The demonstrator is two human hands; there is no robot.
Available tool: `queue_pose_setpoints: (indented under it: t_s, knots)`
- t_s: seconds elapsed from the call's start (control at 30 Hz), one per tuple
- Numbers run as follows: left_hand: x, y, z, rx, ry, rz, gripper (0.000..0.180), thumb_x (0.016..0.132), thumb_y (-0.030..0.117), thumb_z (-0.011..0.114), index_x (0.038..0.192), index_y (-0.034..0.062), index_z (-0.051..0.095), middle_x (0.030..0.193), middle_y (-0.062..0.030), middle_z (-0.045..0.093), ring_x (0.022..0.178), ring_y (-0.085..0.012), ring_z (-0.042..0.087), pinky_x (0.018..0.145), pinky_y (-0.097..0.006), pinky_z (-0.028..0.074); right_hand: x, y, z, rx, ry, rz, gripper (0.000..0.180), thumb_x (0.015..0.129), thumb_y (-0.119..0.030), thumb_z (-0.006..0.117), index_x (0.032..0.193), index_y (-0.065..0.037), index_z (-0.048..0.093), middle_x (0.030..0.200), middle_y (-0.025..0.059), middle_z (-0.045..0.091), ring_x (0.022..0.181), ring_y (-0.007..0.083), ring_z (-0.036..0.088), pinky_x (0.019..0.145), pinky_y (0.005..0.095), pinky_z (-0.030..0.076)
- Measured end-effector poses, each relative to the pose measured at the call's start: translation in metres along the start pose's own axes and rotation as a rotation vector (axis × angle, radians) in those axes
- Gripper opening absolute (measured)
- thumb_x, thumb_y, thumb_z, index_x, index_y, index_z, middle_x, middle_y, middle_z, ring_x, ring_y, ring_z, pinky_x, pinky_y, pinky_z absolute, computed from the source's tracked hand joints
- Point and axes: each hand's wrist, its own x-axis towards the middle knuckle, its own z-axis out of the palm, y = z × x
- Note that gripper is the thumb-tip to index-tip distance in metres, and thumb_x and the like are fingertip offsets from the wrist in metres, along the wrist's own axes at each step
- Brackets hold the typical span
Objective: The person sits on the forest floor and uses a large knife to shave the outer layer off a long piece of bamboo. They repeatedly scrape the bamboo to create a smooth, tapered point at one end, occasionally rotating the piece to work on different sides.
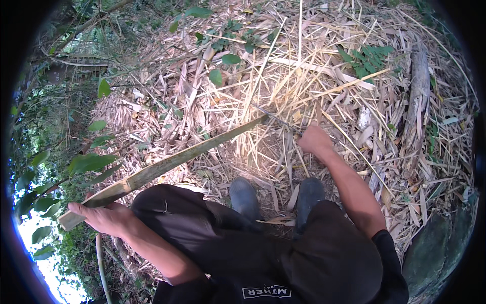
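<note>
My left hand (105,219) is closed around the near end of a long split bamboo slat (177,159), thumb on top. The slat slants away from me, up to the right, with a node ring near my hand. In my closed right hand (316,140) is a knife (278,118), its narrow dark blade seen nearly edge-on and pointing up-left. The blade meets or crosses the slat's far end; whether it touches cannot be made out. My fist hides the knife's handle.
Pale bamboo slivers (268,93) and dry leaves cover the ground ahead. My dark boots (245,198) stand below the slat. Leafy branches (91,163) hang close to my left hand. A grey log (419,76) and a mossy rock (430,248) lie to the right.
</note>
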Motion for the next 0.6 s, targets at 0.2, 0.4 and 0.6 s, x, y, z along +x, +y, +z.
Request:
queue_pose_setpoints:
  t_s: [0.2,0.4,0.6]
  knots:
    - [0.019,-0.008,-0.007,-0.066,0.048,-0.201,0.061,0.093,0.045,0.065,0.123,-0.0076,0.059,0.114,-0.0116,0.062,0.098,-0.0209,0.058,0.087,-0.035,0.048,0.050,0.033,-0.010,0.299,-0.262,-0.053,0.036,0.074,-0.029,0.068,0.080,0.006,0.070,0.078,0.0194,0.070,0.063,0.0271,0.068,0.063,0.0373,0.057]
    - [0.035,0.001,-0.018,-0.327,0.031,-0.269,0.042,0.093,0.033,0.068,0.121,0.0026,0.061,0.113,-0.0076,0.062,0.102,-0.0211,0.059,0.094,-0.036,0.049,0.061,0.043,-0.004,0.512,-0.271,-0.052,0.030,0.072,-0.021,0.067,0.075,0.009,0.066,0.063,0.0134,0.064,0.048,0.0204,0.060,0.044,0.0331,0.050]
    - [0.029,-0.007,-0.016,-0.332,-0.147,-0.324,0.052,0.095,0.036,0.065,0.118,-0.0088,0.053,0.109,-0.0137,0.061,0.102,-0.0224,0.058,0.095,-0.035,0.047,0.063,0.047,0.000,0.635,-0.287,-0.061,0.024,0.077,-0.012,0.063,0.083,0.009,0.053,0.058,0.0123,0.058,0.044,0.0195,0.054,0.039,0.0337,0.045]
